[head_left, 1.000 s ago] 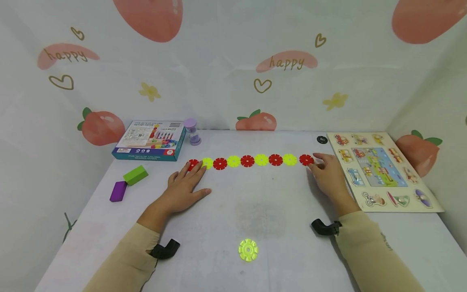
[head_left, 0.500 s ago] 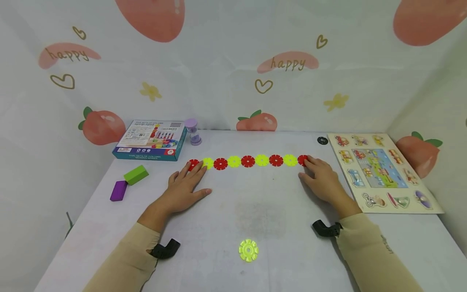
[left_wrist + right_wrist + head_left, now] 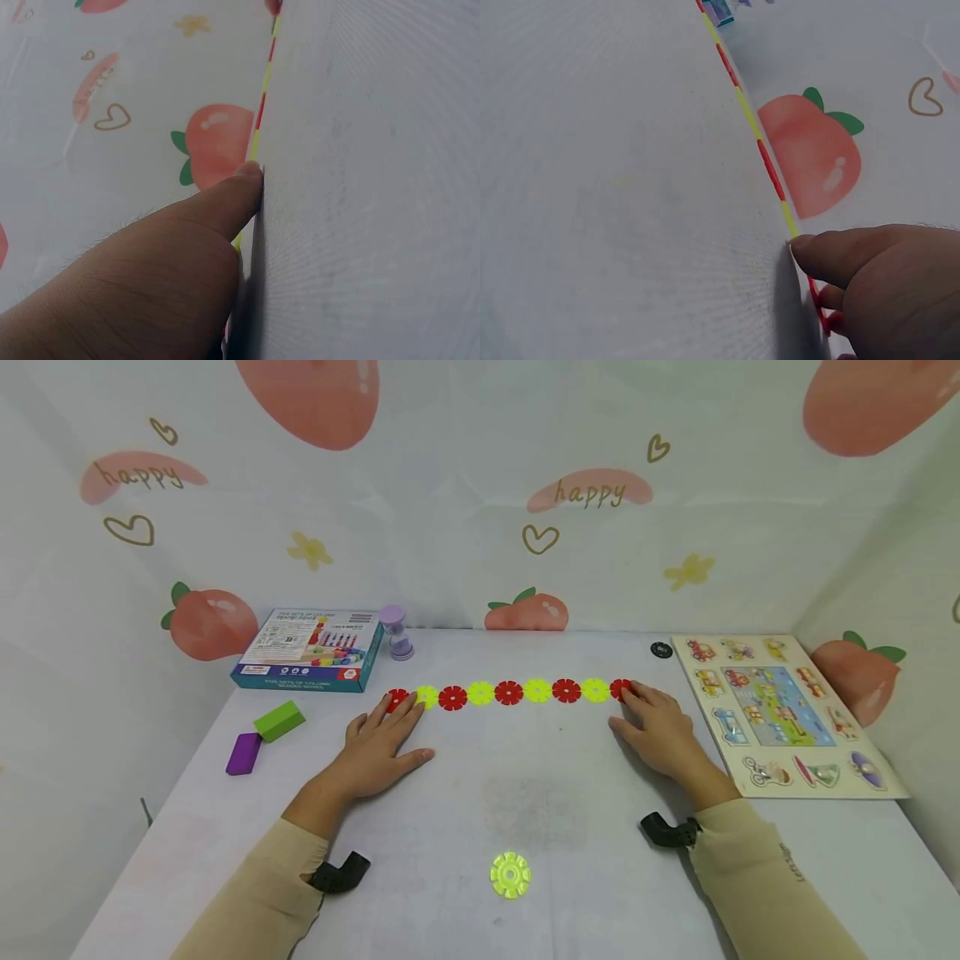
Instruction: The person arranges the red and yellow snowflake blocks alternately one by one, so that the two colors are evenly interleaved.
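Red and yellow-green notched plastic discs lie flat in an alternating row across the table, with a red disc [image 3: 501, 693] near its middle. My left hand [image 3: 378, 762] is spread at the row's left end. Its fingertips rest on the end red disc [image 3: 393, 700] and the yellow-green disc [image 3: 429, 697] beside it. At the other end, the fingertips of my right hand [image 3: 663, 733] touch the last red disc [image 3: 617, 688], partly covering it. That disc sits close beside a yellow-green disc [image 3: 596, 683]. Both wrist views show the row almost edge-on past each thumb.
A single yellow-green disc [image 3: 519, 876] lies near the front. Back left are a boxed toy set [image 3: 307, 643] and a purple sand timer [image 3: 401, 639]. Green [image 3: 279, 721] and purple [image 3: 243, 754] blocks lie left. A picture puzzle board [image 3: 783, 702] and small black disc [image 3: 661, 650] are right.
My right hand has slid the end red disc left against the row, and its fingers have gone from pinching the edge to lying on top. The left hand stays put.
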Motion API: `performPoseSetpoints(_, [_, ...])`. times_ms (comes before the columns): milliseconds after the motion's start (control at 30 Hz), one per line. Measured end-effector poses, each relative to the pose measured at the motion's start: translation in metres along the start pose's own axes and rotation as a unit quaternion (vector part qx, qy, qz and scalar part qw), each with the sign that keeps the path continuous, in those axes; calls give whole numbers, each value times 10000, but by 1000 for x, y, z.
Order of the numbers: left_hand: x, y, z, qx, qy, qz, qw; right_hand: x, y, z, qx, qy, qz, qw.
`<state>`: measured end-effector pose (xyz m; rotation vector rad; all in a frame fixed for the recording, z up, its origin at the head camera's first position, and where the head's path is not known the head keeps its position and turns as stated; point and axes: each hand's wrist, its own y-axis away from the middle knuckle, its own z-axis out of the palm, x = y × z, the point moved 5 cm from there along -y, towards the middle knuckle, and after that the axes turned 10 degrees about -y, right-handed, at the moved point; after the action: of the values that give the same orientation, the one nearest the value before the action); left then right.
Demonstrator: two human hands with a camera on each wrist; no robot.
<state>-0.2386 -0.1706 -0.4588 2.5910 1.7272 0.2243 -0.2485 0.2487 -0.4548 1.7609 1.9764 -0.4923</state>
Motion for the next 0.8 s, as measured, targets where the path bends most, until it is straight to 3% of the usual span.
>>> performPoseSetpoints(133, [0,0,-1,2,2,-6,10000,-2,0,-2,114,-228,-82,9996])
performPoseSetpoints(200, [1,1,0,-12,10,-18,10000,-6,2,-7,292,-742,-212,9966])
performPoseSetpoints(267, [1,1,0,-33,26,-30,10000,-14,6,-13,409,-1555,-340,9864])
performPoseSetpoints(367, [2,1,-1,-37,24,-37,10000,-38,20,-23,247,-3165,-685,9458])
performPoseSetpoints(467, [2,1,-1,-4,28,-21,10000,-65,36,-27,-330,-4499,-1128,8853])
performPoseSetpoints(533, [1,1,-1,25,17,-14,10000,-78,46,-22,-770,-5036,-1489,8475])
performPoseSetpoints(600, [1,1,-1,37,29,-13,10000,-92,57,-14,-1229,-5349,-1786,8166])
performPoseSetpoints(700, [1,1,-1,22,38,-26,10000,-109,74,9,-1943,-5448,-1977,7914])
performPoseSetpoints(733, [1,1,-1,14,54,-31,10000,-114,79,18,-2197,-5392,-1943,7894])
performPoseSetpoints(800, [1,1,-1,4,52,-39,10000,-121,89,38,-2691,-5071,-1837,7979])
